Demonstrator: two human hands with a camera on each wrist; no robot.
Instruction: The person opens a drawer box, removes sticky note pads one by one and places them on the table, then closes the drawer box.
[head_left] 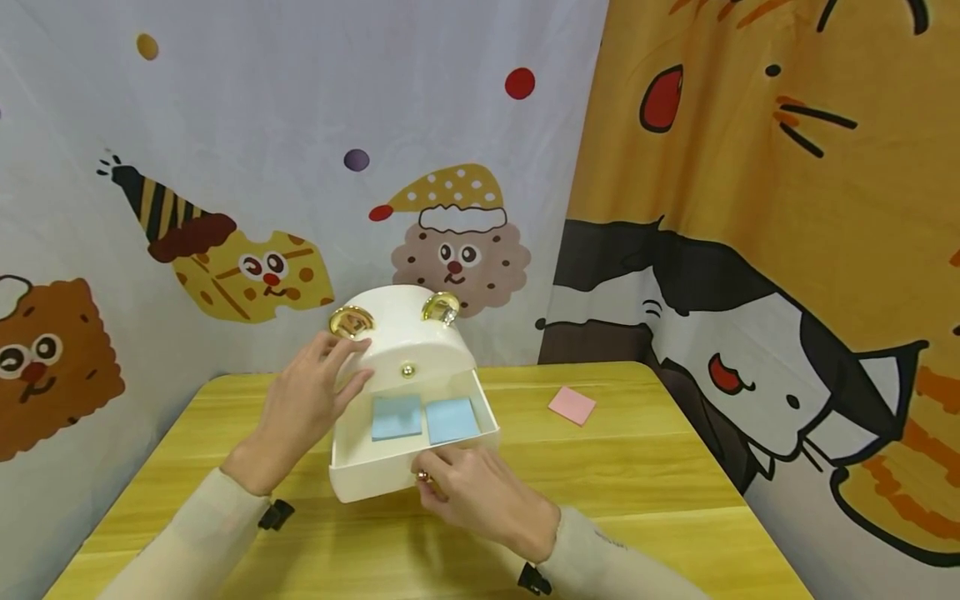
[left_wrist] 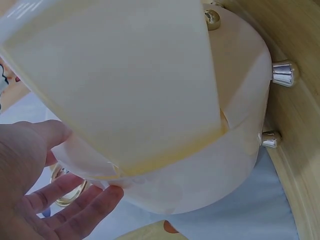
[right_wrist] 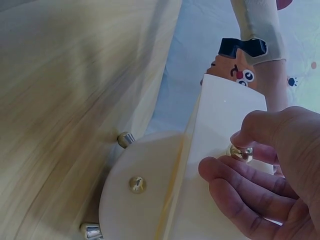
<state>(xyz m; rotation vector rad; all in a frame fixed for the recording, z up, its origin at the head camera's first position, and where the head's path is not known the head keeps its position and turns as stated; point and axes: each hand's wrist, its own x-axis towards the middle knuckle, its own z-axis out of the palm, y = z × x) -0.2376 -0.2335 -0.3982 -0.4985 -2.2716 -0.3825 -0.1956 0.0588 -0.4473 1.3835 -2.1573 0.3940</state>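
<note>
yellow table; right grip pinches knob; drawer holds 2 blue notes.

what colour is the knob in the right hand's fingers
The knob is shiny gold, seen best in the right wrist view.

The rounded white box stands with its gold-knobbed drawer open.

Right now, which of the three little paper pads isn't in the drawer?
The pink pad, lying on the table to the right of the drawer. The other two are blue pads, and both lie inside it.
</note>
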